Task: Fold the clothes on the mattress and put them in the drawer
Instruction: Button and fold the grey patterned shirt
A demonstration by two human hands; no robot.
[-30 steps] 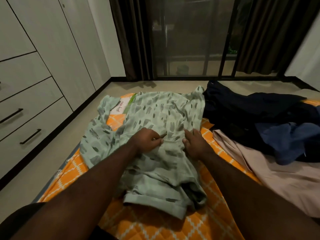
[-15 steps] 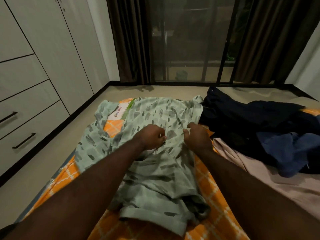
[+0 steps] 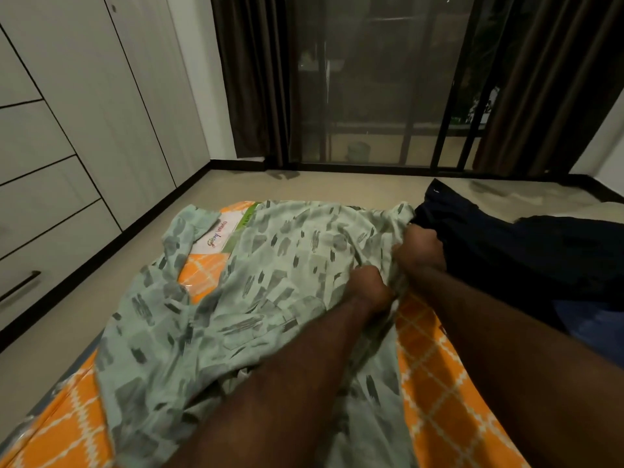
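- The left hand point(image 3: 369, 292) was closed into a fist around a bunch of the pale green cotton shirt with grey brush-stroke print point(image 3: 270, 292), near the garment's right-hand edge.
- The right hand point(image 3: 420, 248) was likewise clenched on the same shirt, just beyond the left hand and nearer the collar end; the two fists sat close together but did not appear to touch.
- The shirt lay spread and rumpled on the orange mattress with a white lattice pattern point(image 3: 449, 383), most of its cloth reaching away to the left of the hands, one sleeve trailing toward the mattress's far left corner.
- Just beside the right hand lay a heap of dark navy clothes point(image 3: 523, 251), unfolded, with a blue garment point(image 3: 591, 319) partly showing nearer the camera.
- The pale wooden drawer with a black bar handle point(image 3: 50, 265) stood shut in the wardrobe wall, well apart to the left across the floor.
- Judged from this, the task was at an early stage: no folded piece was visible, the first shirt was only being gathered, and the other clothes and the drawer remained to be dealt with.
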